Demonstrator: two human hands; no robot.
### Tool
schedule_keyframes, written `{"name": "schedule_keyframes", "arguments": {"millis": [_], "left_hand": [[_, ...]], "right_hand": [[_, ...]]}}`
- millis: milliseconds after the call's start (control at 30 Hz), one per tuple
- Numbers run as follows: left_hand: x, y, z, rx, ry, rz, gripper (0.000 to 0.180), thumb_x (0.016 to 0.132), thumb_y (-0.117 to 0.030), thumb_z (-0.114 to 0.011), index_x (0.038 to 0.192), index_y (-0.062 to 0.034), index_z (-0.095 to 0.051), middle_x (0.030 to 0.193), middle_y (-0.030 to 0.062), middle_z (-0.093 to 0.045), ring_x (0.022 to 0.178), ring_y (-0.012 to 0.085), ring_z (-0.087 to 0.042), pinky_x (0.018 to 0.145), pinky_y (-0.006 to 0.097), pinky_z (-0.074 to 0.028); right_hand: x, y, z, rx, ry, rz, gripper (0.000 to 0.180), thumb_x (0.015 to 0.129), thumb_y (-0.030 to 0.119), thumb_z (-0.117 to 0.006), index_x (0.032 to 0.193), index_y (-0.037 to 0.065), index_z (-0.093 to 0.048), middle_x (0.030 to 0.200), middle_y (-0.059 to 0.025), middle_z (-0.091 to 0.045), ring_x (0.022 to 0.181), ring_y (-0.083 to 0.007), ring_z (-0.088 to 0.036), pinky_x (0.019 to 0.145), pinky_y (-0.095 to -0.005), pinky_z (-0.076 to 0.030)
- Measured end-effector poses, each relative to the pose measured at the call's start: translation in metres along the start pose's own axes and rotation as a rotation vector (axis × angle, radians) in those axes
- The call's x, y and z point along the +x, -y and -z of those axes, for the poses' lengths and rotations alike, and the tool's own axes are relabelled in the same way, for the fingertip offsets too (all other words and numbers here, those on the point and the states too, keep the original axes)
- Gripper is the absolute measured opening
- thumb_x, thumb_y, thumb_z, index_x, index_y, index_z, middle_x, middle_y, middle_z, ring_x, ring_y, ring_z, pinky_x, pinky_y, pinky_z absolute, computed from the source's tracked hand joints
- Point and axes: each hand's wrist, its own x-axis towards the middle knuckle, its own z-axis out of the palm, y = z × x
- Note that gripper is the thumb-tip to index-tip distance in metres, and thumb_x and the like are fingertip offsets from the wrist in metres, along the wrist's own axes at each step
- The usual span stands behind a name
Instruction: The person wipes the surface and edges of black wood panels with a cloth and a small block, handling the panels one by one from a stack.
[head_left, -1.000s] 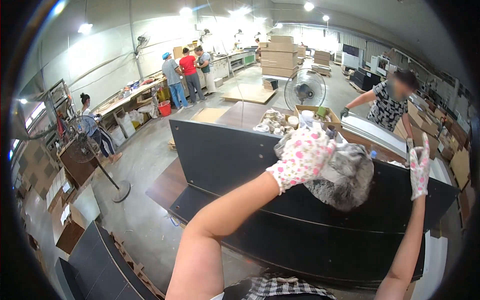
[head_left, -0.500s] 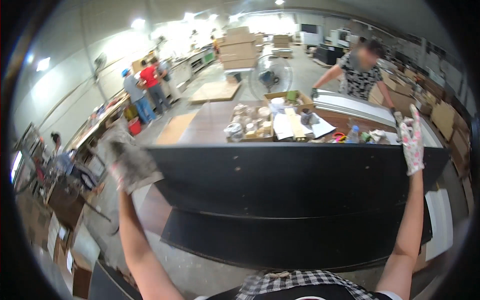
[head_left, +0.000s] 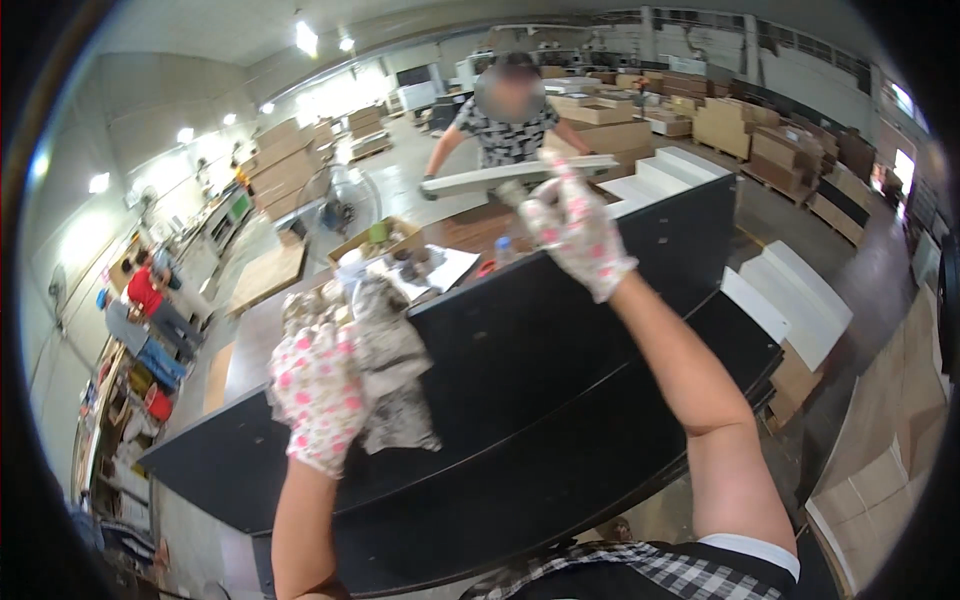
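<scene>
We judge the big black panel (head_left: 520, 390), standing on edge across the middle of the frame, could tip or slide if our grip slackens, since only gloved hands steady its top edge. Our left hand (head_left: 318, 395), at centre left, has its fingers closed around a grey rag (head_left: 392, 365) pressed on the panel. Our right hand (head_left: 572, 232), upper centre, seems to rest loosely curled on the top edge, though blur hides its fingers.

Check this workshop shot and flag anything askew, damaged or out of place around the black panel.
Nothing looks damaged. The black panel stands on edge, its top running slantwise across the view, though the fisheye camera may cause that. The left hand presses a crumpled grey rag against it; the right hand grips its top edge.
</scene>
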Motion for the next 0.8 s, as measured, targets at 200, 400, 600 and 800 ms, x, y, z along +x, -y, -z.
{"name": "schedule_keyframes", "arguments": {"millis": [200,400,600,800], "left_hand": [[0.086,-0.128,0.001,-0.097,0.070,0.090,0.038,0.072,-0.028,-0.064,0.105,-0.0109,-0.067,0.099,0.0126,-0.063,0.096,0.0314,-0.058,0.083,0.047,-0.043],[0.117,-0.185,0.024,-0.088,0.334,0.143,0.058,0.074,-0.049,-0.067,0.113,-0.0051,-0.066,0.111,0.0166,-0.062,0.107,0.0342,-0.055,0.095,0.049,-0.040],[0.172,-0.249,0.020,-0.104,0.368,-0.001,0.051,0.076,-0.043,-0.064,0.111,-0.0064,-0.063,0.105,0.0099,-0.062,0.102,0.0311,-0.056,0.090,0.048,-0.041],[0.249,-0.372,0.039,-0.411,0.338,-0.233,0.031,0.078,-0.026,-0.062,0.102,-0.0069,-0.061,0.081,0.0075,-0.061,0.079,0.0270,-0.060,0.066,0.046,-0.044]], "right_hand": [[0.009,-0.096,0.098,0.608,-0.379,0.202,0.058,0.096,0.024,-0.057,0.146,0.007,-0.031,0.122,-0.0058,-0.052,0.099,-0.0130,-0.055,0.082,-0.0251,-0.050],[-0.028,-0.312,0.227,0.457,-1.013,-0.402,0.059,0.096,0.039,-0.052,0.145,0.012,-0.032,0.125,-0.0084,-0.053,0.102,-0.0183,-0.057,0.078,-0.0277,-0.050],[-0.057,-0.368,0.177,0.807,-0.944,-0.484,0.052,0.097,0.022,-0.048,0.145,0.005,-0.034,0.120,-0.0039,-0.056,0.097,-0.0140,-0.057,0.087,-0.0268,-0.046],[-0.076,-0.351,0.175,1.044,-0.814,-0.514,0.051,0.097,0.017,-0.050,0.145,0.007,-0.033,0.119,-0.0043,-0.057,0.101,-0.0125,-0.056,0.087,-0.0259,-0.046]]}}
